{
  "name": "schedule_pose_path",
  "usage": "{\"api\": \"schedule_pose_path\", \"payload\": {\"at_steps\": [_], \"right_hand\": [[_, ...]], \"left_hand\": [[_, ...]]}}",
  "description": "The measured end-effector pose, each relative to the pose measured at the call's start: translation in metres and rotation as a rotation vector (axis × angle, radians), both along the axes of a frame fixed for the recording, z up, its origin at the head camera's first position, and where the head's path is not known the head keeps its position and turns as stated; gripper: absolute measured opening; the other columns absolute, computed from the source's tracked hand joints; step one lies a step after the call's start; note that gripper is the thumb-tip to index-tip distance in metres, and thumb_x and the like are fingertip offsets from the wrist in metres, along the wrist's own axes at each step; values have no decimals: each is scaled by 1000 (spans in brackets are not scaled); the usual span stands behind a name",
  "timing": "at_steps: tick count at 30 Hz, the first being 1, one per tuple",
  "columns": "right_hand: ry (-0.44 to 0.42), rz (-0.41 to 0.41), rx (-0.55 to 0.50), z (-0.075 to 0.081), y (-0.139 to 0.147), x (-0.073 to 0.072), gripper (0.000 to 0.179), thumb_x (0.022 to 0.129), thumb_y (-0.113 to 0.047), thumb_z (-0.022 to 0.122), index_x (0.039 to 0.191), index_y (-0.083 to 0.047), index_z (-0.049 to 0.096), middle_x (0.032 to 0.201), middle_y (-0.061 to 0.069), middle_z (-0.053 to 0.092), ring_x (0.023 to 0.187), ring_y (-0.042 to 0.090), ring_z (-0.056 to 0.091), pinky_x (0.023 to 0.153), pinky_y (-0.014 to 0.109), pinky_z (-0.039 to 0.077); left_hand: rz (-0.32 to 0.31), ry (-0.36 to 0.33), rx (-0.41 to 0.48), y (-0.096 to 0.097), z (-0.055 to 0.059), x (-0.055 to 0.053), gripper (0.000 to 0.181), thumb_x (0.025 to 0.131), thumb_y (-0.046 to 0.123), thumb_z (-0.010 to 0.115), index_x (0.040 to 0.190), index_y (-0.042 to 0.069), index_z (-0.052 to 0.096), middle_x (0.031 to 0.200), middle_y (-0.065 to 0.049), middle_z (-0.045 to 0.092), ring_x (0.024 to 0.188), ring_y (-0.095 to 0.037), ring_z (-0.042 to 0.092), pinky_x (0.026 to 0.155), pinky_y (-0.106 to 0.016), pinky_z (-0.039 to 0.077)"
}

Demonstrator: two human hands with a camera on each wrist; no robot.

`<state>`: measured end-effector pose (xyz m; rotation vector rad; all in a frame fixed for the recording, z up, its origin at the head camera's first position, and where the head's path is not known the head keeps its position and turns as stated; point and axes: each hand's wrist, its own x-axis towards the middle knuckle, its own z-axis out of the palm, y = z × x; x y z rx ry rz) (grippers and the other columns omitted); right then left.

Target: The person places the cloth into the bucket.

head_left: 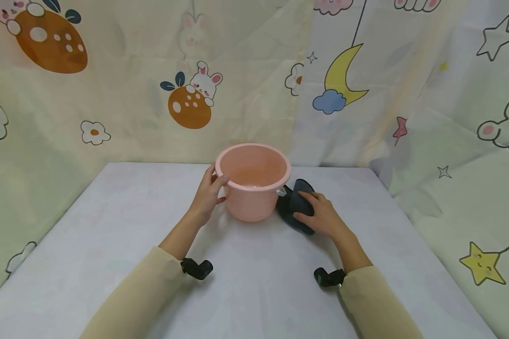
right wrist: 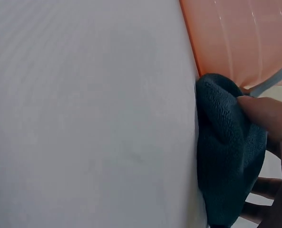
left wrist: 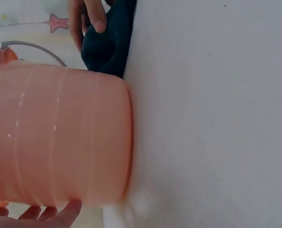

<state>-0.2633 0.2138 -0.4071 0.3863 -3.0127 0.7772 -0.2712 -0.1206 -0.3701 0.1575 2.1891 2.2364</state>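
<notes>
A pink plastic bucket (head_left: pixel 252 202) stands upright at the far middle of the table, its round mouth tilted into view. My left hand (head_left: pixel 205 195) holds it at the left side, close below the rim; several fingertips (left wrist: pixel 72 209) lie against its wall in the left wrist view. Against the bucket's right side lies a dark green-blue cloth (head_left: pixel 286 209), folded and soft. My right hand (head_left: pixel 322 216) grips this cloth from above, the thumb (right wrist: pixel 262 111) pressing into it near the bucket's base. The far fingers are partly hidden behind the cloth.
A white cloth covers the table (head_left: pixel 254 282). Behind it hangs a printed curtain (head_left: pixel 131 94) with rabbits, a moon and stars. The bucket's thin grey handle (left wrist: pixel 36 46) hangs on its far side. Black cameras (head_left: pixel 197 269) are strapped at both wrists.
</notes>
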Motion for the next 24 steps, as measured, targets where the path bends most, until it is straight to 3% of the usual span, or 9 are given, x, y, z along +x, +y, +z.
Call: {"api": "schedule_pose_path", "payload": {"at_steps": [7,17,24], "right_hand": [[-16,19,42,1,-4,-6,66,93,-30,75,153,-13,51,154,33,41,138,57,42,108,72,39],[62,14,47,1,-9,-8,53,88,-15,79,139,-11,65,135,29,58,124,51,57,103,65,47],[129,-26,-38,-3,-4,-6,43,87,-6,78,129,-12,73,125,26,66,120,48,62,101,62,50]], "left_hand": [[29,-18,28,3,1,1,71,102,35,52,165,26,21,159,-12,41,141,-28,42,111,-64,42],[42,-36,55,4,4,3,68,104,30,51,165,26,21,159,-12,39,141,-29,40,112,-65,40],[35,-35,64,6,3,4,70,103,33,53,165,27,22,159,-12,39,143,-28,39,113,-67,38]]}}
